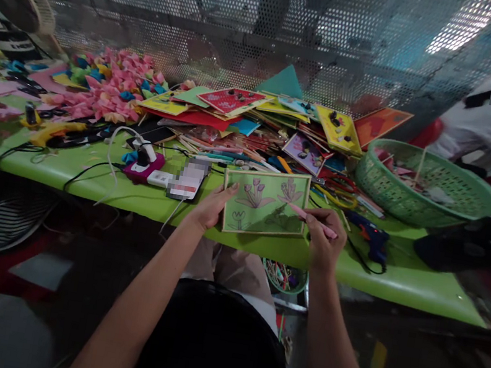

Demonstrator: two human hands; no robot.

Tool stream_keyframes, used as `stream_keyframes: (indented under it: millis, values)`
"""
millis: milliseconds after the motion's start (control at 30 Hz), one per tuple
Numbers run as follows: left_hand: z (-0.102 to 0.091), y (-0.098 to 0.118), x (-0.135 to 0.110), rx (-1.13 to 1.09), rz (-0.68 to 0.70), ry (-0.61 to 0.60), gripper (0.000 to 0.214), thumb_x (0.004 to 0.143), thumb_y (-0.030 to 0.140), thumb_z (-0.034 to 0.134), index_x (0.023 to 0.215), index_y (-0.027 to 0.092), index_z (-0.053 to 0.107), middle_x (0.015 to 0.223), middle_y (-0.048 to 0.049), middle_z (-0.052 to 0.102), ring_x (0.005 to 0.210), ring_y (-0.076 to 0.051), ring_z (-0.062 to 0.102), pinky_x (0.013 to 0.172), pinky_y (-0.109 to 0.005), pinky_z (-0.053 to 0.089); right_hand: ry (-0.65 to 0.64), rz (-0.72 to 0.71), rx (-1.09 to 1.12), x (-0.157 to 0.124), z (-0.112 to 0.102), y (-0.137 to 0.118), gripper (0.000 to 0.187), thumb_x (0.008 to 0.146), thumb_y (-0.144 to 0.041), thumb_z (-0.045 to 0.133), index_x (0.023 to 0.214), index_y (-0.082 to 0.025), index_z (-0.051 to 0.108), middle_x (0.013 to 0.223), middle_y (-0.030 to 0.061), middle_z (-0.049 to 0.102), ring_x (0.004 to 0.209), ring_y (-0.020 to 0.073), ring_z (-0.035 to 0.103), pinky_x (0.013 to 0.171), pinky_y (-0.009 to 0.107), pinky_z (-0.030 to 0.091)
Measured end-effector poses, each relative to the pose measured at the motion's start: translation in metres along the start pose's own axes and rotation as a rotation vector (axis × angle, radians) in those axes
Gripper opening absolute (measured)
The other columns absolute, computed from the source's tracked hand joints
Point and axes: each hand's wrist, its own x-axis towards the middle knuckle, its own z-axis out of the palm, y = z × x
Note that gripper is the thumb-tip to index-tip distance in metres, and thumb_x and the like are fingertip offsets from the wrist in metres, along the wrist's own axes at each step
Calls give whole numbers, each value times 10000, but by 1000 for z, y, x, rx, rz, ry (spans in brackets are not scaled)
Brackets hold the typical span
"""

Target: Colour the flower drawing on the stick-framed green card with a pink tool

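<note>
A green card in a thin pale frame point(263, 218) is tilted up at the table's front edge, with pink and purple tulips drawn on it. My left hand point(215, 204) grips its left side, thumb on the front face. Between the fingers of my right hand point(326, 232) is a pink pen point(321, 224), its tip at the upper right tulip. An outline of another flower shows at the card's lower left. The shadow of my right hand falls across the lower right of the card.
Behind the card lie heaped coloured cards point(231, 101), sticks and pink paper flowers point(111, 86). A green basket point(434, 184) and a blue glue gun point(371, 233) are at right. Left are a purple power adapter point(143, 166), a phone point(190, 178) and a fan point(17, 1). People sit at both sides.
</note>
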Motion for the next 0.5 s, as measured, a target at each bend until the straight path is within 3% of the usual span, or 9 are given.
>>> stream_keyframes:
  millis: [300, 500]
  values:
    - [1, 1, -1, -8, 8, -10, 230, 850, 329, 833, 1019, 179, 790, 1024, -96, 836, 1174, -325, 753, 1076, -468, 578, 5, -7, -29, 0, 0, 1, 85, 839, -317, 707, 832, -241, 746, 757, 0, 706, 710, 208, 630, 673, 347, 455]
    - [2, 0, -1, -27, 13, -8, 247, 848, 328, 840, 1022, 160, 789, 1022, -116, 835, 1215, -337, 736, 1103, -481, 562, -60, -32, -43, -1, 0, 0, 110, 851, -349, 713, 868, -246, 749, 791, 2, 716, 733, 209, 638, 694, 352, 473]
